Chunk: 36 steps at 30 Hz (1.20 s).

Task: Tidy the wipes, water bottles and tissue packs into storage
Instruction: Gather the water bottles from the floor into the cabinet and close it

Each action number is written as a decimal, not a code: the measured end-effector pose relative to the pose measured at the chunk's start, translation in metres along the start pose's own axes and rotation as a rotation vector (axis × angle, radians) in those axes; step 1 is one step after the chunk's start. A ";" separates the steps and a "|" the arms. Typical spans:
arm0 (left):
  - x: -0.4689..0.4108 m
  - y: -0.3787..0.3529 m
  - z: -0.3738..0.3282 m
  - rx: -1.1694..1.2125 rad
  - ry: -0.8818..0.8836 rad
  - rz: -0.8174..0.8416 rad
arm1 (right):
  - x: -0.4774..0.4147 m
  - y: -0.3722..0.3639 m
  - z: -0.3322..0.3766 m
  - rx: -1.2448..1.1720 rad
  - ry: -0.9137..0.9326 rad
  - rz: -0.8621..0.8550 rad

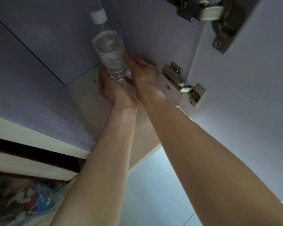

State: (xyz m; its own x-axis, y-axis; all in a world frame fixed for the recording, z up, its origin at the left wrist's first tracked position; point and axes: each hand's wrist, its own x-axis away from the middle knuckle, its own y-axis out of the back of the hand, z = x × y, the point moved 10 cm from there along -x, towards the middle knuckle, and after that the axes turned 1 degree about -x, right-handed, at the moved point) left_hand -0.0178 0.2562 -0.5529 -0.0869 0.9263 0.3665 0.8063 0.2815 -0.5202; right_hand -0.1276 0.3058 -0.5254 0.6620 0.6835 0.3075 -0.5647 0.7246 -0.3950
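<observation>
A clear plastic water bottle [109, 51] with a white cap is held up high inside an overhead cabinet, cap end pointing away from me. My left hand [109, 86] cups its base from below and the left, fingers curled round it. From the right, my right hand [141, 70] grips the lower body of the bottle, thumb and fingers wrapped on it. Both arms reach steeply upward. No wipes or tissue packs are visible.
The cabinet's inner wall [153, 30] is pale lilac, with its open door [243, 103] at the right on two metal hinges [183, 84]. A shelf edge [39, 144] runs at lower left. A clear bag of colourful items [23, 201] sits bottom left.
</observation>
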 end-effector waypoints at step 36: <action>0.328 0.080 -0.037 -0.707 0.191 0.795 | 0.325 0.227 0.063 0.054 0.146 -0.384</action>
State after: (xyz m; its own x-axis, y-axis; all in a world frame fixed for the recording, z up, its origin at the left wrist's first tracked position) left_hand 0.0397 0.5734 -0.4453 0.6538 0.7081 0.2668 0.7516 -0.6483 -0.1212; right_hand -0.0720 0.6977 -0.4604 0.8903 0.3455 0.2966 -0.2853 0.9309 -0.2281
